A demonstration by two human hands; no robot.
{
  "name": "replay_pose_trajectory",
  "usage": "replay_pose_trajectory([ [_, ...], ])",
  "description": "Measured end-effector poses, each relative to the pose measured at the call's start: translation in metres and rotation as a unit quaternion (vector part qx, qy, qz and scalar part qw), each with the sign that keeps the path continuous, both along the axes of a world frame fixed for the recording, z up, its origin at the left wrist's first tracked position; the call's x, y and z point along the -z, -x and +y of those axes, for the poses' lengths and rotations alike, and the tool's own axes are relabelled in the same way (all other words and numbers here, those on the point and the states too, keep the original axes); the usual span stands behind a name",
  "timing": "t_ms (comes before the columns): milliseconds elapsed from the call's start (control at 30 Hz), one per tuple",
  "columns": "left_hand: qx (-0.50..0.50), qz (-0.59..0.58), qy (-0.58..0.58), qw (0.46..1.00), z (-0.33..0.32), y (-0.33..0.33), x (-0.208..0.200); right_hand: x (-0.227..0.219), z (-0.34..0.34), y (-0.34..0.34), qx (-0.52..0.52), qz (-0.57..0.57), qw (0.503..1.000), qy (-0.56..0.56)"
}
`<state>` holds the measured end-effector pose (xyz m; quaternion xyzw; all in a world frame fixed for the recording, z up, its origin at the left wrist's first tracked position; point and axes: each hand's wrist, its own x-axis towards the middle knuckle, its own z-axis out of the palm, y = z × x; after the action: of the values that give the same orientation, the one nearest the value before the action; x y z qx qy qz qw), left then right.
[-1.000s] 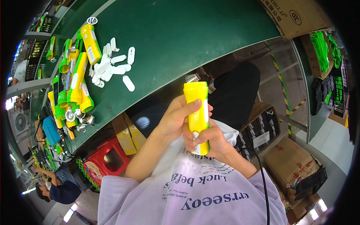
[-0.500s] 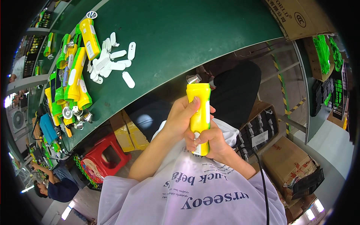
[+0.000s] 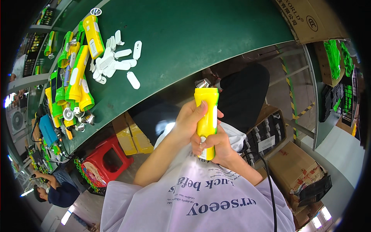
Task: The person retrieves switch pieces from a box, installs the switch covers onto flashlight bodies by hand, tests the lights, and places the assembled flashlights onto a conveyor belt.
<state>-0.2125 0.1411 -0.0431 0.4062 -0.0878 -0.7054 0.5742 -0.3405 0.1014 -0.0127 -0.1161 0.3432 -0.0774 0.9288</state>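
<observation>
A yellow and green flashlight body (image 3: 207, 112) stands lengthwise between my two hands, in front of my lap. Its threaded end points away from me, and a shiny reflector (image 3: 202, 83) sits loose just beyond that rim. My left hand (image 3: 190, 121) wraps the upper part, thumb lying along the yellow side. Lower down, my right hand (image 3: 217, 145) grips the base end, its thumb bent over a small white part there. Fingers hide much of the lower body.
On the green table (image 3: 185, 34) lie a heap of white oval covers (image 3: 110, 63) and a pile of yellow and green flashlights (image 3: 79, 73). A red stool (image 3: 106, 160) stands below its edge. Cartons (image 3: 293, 166) sit at the right. Another person (image 3: 63, 191) works at far left.
Both hands keep their hold on the flashlight body, which shifts very slightly right in the picture. The reflector at its far end has moved a little to the right.
</observation>
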Motion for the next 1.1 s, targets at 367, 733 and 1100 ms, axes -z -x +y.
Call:
replay_pose_trajectory([
  [367,-0.011,-0.053,0.022,0.998,0.000,0.003,-0.001,0.003,-0.003,0.002,0.001,-0.032,0.999,-0.016],
  [733,-0.023,-0.058,0.013,0.998,0.003,0.004,0.002,0.011,-0.002,0.003,-0.009,-0.041,0.998,-0.038],
  [1100,-0.005,-0.031,0.023,0.999,0.004,-0.002,0.002,0.010,-0.002,0.003,-0.010,-0.050,0.998,-0.035],
])
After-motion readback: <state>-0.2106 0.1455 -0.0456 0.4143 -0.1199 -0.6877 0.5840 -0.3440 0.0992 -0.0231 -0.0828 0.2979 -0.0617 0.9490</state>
